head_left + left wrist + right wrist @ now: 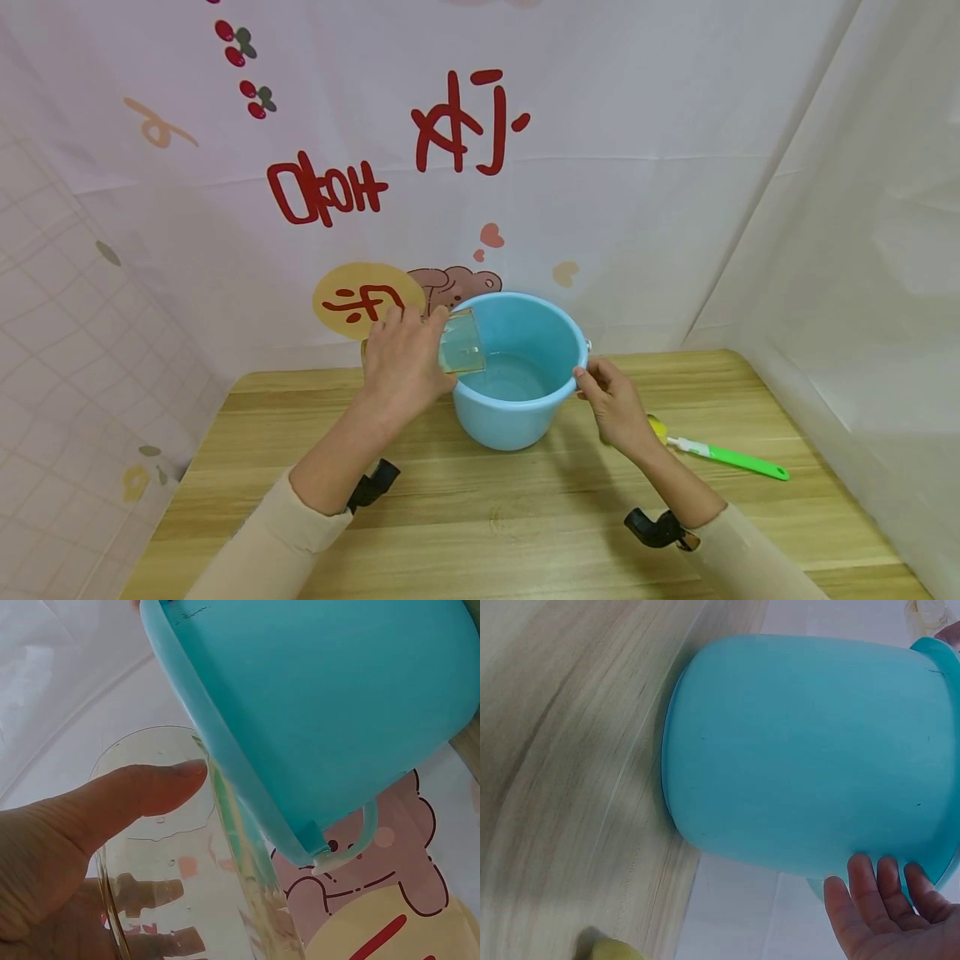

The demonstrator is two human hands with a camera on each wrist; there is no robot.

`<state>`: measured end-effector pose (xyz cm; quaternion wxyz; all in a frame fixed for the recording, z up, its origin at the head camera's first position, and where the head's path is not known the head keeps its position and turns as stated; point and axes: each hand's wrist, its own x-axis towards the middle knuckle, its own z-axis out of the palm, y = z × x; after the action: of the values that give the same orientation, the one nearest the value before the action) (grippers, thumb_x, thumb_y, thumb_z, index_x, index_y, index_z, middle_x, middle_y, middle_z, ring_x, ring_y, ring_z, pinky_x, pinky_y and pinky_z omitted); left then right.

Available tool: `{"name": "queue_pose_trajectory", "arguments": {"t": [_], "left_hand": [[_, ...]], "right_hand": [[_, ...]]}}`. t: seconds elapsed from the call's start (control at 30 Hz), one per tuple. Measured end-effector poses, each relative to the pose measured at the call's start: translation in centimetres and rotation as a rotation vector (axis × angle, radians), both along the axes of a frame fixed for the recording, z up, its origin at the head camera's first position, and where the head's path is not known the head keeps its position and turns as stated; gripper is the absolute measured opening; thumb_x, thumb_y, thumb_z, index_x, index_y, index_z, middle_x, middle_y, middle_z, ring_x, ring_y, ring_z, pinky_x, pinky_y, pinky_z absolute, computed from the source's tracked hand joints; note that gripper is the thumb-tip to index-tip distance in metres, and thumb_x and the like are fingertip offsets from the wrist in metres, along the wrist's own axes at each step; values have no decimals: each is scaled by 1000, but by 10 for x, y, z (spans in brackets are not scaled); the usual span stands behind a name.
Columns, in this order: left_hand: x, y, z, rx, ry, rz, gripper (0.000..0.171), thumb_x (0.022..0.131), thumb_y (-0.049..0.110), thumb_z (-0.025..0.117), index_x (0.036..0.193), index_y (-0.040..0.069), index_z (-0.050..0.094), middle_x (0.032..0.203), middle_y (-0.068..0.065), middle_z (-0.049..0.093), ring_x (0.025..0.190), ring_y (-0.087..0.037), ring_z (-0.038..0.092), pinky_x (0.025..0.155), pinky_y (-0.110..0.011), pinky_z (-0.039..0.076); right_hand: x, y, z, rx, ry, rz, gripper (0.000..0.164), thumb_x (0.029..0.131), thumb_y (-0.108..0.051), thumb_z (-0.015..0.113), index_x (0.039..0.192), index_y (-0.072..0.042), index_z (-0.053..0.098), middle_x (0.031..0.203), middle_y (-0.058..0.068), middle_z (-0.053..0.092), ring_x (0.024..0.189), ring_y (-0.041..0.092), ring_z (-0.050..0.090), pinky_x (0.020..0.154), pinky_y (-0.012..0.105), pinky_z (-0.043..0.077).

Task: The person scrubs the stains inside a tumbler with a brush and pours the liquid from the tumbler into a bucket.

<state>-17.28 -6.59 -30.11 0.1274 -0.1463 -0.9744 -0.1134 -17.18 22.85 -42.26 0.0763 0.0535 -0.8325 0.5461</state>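
My left hand (403,358) grips a clear, amber-tinted cup (463,343), thumb on one side and fingers round the other. The cup is tipped over the left rim of a light blue bucket (504,425), its mouth toward the inside. A liquid line shows through the cup wall (165,859) in the left wrist view. Upright on the table, the bucket has what looks like shallow water at its bottom. On its right side, my right hand (613,402) holds the rim, thumb on top and fingers against the outer wall.
A brush with a green handle (750,463) and yellow head lies on the wooden table (480,517) behind my right wrist. A white printed cloth (637,208) hangs right behind the bucket, and more sheets close off both sides.
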Motion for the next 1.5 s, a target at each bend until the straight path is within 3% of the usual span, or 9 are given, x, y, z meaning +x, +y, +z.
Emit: {"name": "queue_pose_trajectory", "arguments": {"t": [0.43, 0.73, 1.5], "left_hand": [[0, 2, 1, -20, -15, 1, 87, 66, 25, 102, 141, 8, 60, 113, -20, 63, 105, -38, 53, 87, -51, 49], [1, 2, 1, -29, 0, -6, 86, 66, 25, 102, 139, 7, 61, 114, -21, 64, 105, -39, 53, 87, -51, 49], [1, 4, 1, -52, 17, -13, 83, 66, 21, 100, 138, 6, 62, 113, -19, 62, 105, -38, 52, 90, -50, 47]], "right_hand": [[0, 2, -1, 0, -12, 3, 43, 111, -34, 55, 126, 5, 63, 114, 15, 68, 106, 25, 67, 91, 32, 58], [0, 1, -2, -2, -8, 2, 43, 111, -33, 55, 128, 5, 63, 117, 18, 68, 105, 24, 68, 93, 42, 59], [0, 0, -1, -12, -8, 8, 42, 111, -33, 56, 127, 5, 63, 115, 16, 68, 105, 27, 67, 96, 51, 57]]}}
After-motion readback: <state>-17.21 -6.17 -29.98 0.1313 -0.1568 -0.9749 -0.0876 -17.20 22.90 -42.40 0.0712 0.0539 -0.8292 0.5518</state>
